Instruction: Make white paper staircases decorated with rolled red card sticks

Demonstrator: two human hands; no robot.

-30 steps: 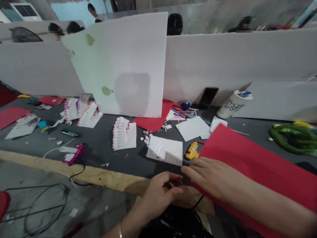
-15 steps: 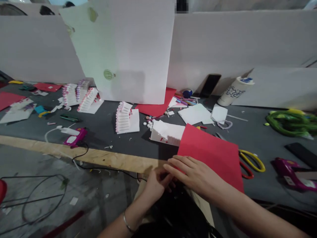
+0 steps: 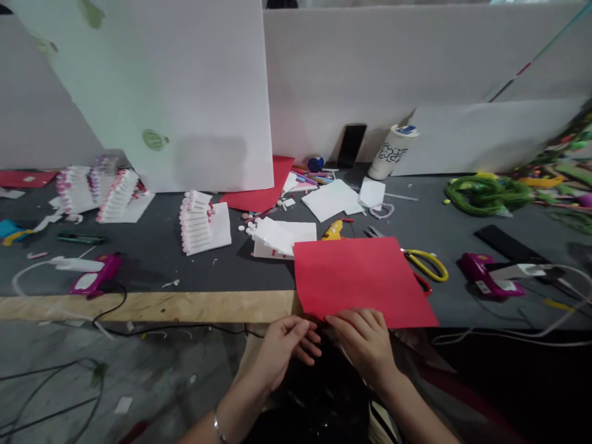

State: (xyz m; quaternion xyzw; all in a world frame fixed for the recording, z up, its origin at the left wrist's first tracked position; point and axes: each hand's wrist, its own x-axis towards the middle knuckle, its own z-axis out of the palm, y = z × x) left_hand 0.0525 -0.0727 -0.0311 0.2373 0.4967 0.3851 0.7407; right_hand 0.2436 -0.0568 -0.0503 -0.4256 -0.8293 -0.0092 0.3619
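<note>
A red sheet lies flat at the front edge of the table, partly over a white folded piece. My right hand is at the sheet's near edge, fingers bent together over it and the thumb hidden. To the left, below the sheet's near corner, my left hand holds nothing visible, its fingers apart. Beyond the sheet is a yellow glue gun. Scissors or pliers with a yellow-and-red handle stick out from under its right side.
A fan-shaped white piece with pink tips stands left of centre. Purple power strips sit at both sides, with cables hanging over the edge. At the back are a phone, a tumbler and a tall white board. Green cord lies right.
The red sheet has turned squarer to the table edge and come nearer, uncovering the glue gun. My hands have moved apart. The view has swung to the right.
</note>
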